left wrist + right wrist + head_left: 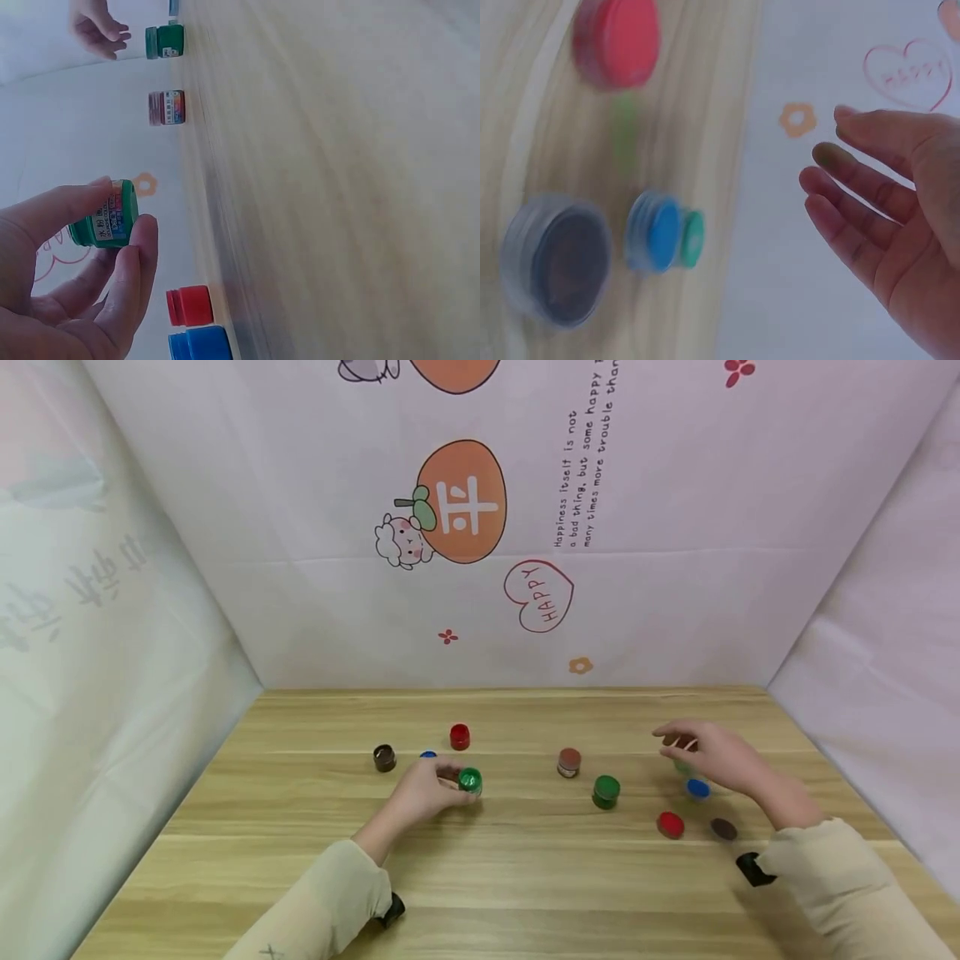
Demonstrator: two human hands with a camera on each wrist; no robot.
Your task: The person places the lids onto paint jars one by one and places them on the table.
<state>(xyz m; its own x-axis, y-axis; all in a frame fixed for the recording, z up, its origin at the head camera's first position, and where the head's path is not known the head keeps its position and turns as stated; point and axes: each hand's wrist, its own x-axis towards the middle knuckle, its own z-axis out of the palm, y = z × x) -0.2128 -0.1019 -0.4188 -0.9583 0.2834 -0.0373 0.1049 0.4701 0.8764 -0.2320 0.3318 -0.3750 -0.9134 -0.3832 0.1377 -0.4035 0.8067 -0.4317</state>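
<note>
My left hand (422, 795) pinches a small uncapped green paint jar (470, 782) between thumb and fingers, held up off the table in the left wrist view. Its mouth shows wet green paint, and a printed label wraps its side. On the right, my right hand (718, 755) hovers with loosely bent fingers and holds nothing. A green smear marks one fingertip (832, 156). Beneath that hand lies a green lid (693, 238), partly hidden in the head view. Close by are a blue lid (697, 788), a red lid (671, 825) and a dark lid (723, 829).
Uncapped red (460, 737) and dark brown (384, 758) jars stand at the back left. A blue jar (201, 343) is mostly behind my left hand in the head view. Capped brown (569, 762) and green (606, 792) jars stand mid-table. Printed cloth (337, 610) walls the wooden table.
</note>
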